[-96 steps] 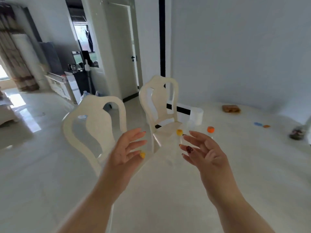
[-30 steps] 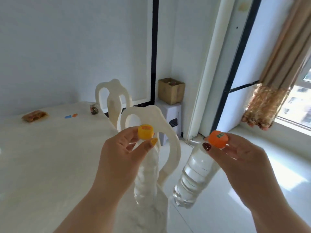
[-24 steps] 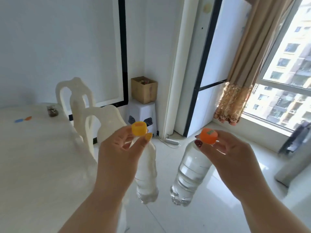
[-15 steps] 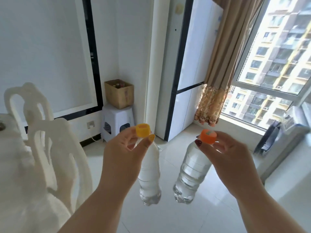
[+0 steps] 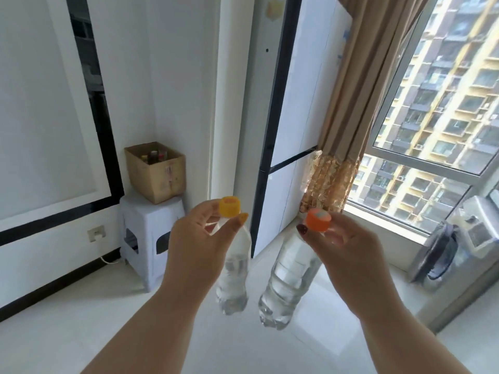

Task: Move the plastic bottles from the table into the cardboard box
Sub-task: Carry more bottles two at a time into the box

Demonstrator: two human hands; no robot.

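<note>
My left hand (image 5: 198, 248) pinches the neck of a clear plastic bottle with a yellow cap (image 5: 234, 276), which hangs down below my fingers. My right hand (image 5: 348, 255) grips a second clear bottle with an orange cap (image 5: 290, 279) the same way, tilted slightly to the left. Both bottles hang in the air over the floor, side by side and apart. The open cardboard box (image 5: 158, 175) stands on a white plastic stool (image 5: 147, 233) in the corner, ahead and to the left. Several small bottles show inside it.
A black-framed white wall panel runs along the left. A white pillar and tall black-edged panels stand behind the bottles, with a tan curtain (image 5: 348, 122) and a large window to the right. A grey appliance (image 5: 459, 252) sits at the right edge. Pale tiled floor lies between me and the stool.
The view has swung right, away from the table and chairs, which have left the frame. The box and stool are now larger and nearer. Both hands still hold their bottles.
</note>
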